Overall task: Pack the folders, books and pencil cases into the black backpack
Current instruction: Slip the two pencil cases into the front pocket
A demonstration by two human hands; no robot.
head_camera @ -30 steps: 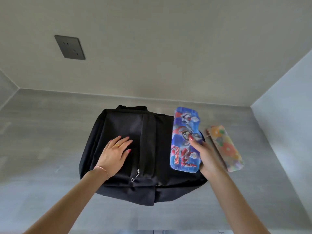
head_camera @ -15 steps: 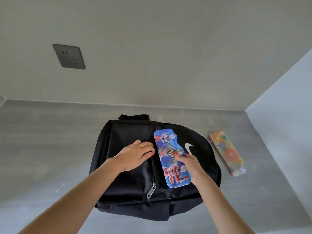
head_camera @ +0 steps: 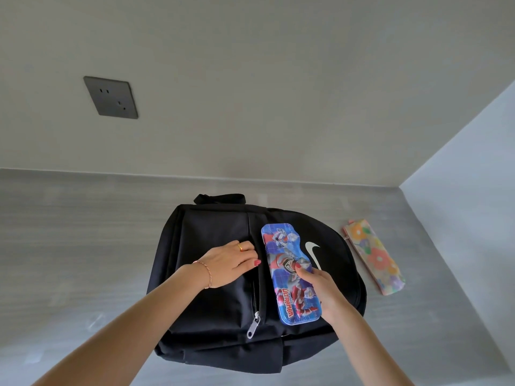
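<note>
The black backpack point(head_camera: 217, 307) lies flat on the grey table, its white swoosh logo facing up. A zipper runs down its middle, with the silver pull point(head_camera: 253, 327) near the bottom. My left hand point(head_camera: 231, 263) presses on the fabric just left of the zipper line, fingertips curled at the seam. My right hand point(head_camera: 317, 288) holds a blue cartoon-printed pencil case point(head_camera: 287, 263) flat against the backpack, just right of the zipper. A floral fabric pencil case point(head_camera: 373, 254) lies on the table to the right of the backpack.
The grey table point(head_camera: 69, 260) runs back to a beige wall with a dark socket plate point(head_camera: 111, 97). A pale side wall point(head_camera: 473, 190) closes in the right side, near the floral case.
My right hand carried the blue pencil case leftward, from the backpack's right edge to beside the zipper. My left hand slid right to the zipper seam. The camera view tilted up.
</note>
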